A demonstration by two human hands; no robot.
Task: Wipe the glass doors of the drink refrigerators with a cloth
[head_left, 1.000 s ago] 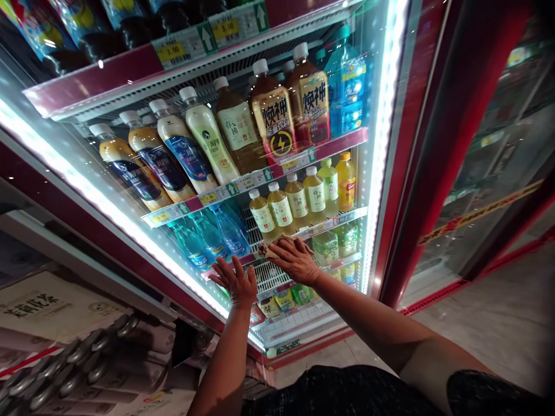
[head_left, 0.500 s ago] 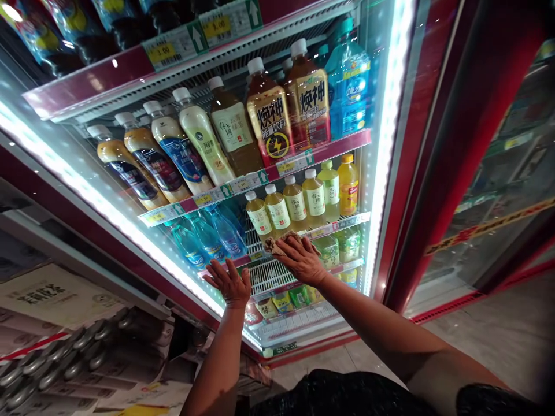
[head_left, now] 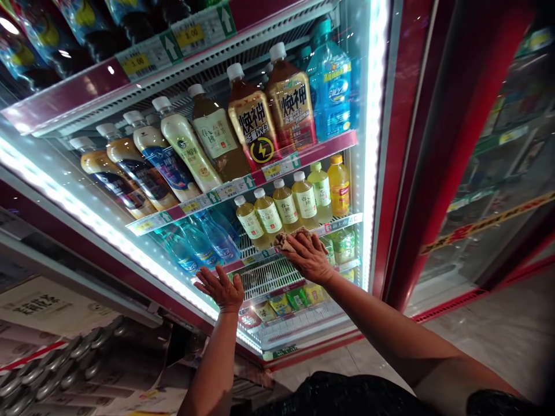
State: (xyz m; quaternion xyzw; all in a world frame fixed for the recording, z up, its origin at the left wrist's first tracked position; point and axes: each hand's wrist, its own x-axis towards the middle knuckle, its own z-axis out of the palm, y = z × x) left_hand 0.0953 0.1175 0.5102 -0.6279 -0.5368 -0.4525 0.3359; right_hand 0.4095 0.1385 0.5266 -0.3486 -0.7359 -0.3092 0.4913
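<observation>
My right hand (head_left: 310,257) lies over a brown cloth (head_left: 286,240) and presses it against the glass door of a lit drinks cooler. The cloth shows past the fingertips; the rest is under the hand. To the left, my left hand (head_left: 223,290) has its fingers spread and its palm toward the glass, holding nothing. Behind the glass, just above the cloth, stand several pale tea bottles (head_left: 285,203) with white caps. Blue-tinted bottles (head_left: 202,242) are behind the door above my left hand.
The cooler's red frame (head_left: 392,173) runs up the right side, with another glass-fronted cabinet (head_left: 489,173) beyond it. Stacked packs of cans (head_left: 56,364) stand at the lower left. Larger bottles (head_left: 254,121) fill the shelf above. Tiled floor (head_left: 459,329) shows at the lower right.
My right hand has slid with the cloth to the right across the glass. My left hand stays spread, slightly lower in view. The view has shifted, so the shelves appear further left.
</observation>
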